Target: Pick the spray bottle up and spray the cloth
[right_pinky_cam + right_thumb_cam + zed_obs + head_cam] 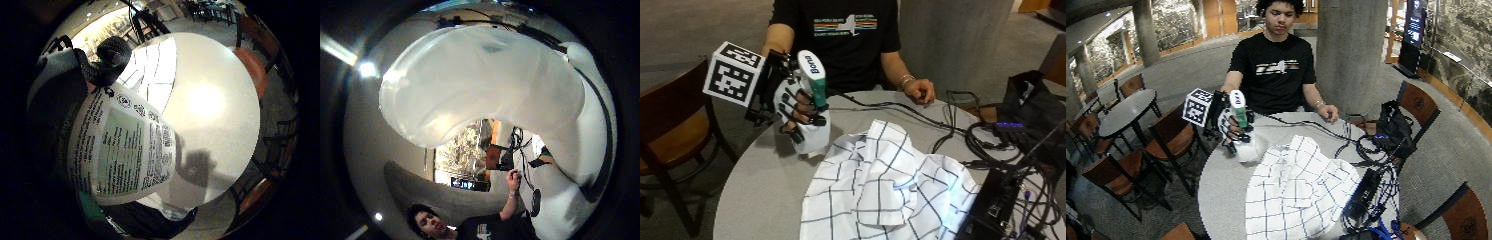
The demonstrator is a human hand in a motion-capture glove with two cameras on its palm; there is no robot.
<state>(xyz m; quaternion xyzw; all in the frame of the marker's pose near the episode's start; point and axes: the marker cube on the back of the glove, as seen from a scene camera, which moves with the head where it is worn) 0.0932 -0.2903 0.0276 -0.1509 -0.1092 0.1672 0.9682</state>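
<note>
My gloved right hand [794, 107] holds a white spray bottle [812, 131] with a green and white trigger head [812, 75], lifted above the round grey table [766, 185]. The fingers curl round the bottle's neck and body. A white cloth with a dark check pattern [879, 190] lies spread on the table beside and below the bottle. In the little finger side palm view the bottle's printed label [122, 150] fills the near side, with the cloth [150, 70] on the table beyond. The thumb side palm view is mostly filled by the bottle's white body [485, 80]. The same grip shows in the wide outside view [1232, 125].
The person's bare left hand [919, 90] rests on the table's far edge. Black cables [973, 135], a black bag [1033, 100] and electronics [999, 205] crowd the table's right side. A wooden chair [673, 140] stands to the left. A concrete pillar [953, 40] rises behind.
</note>
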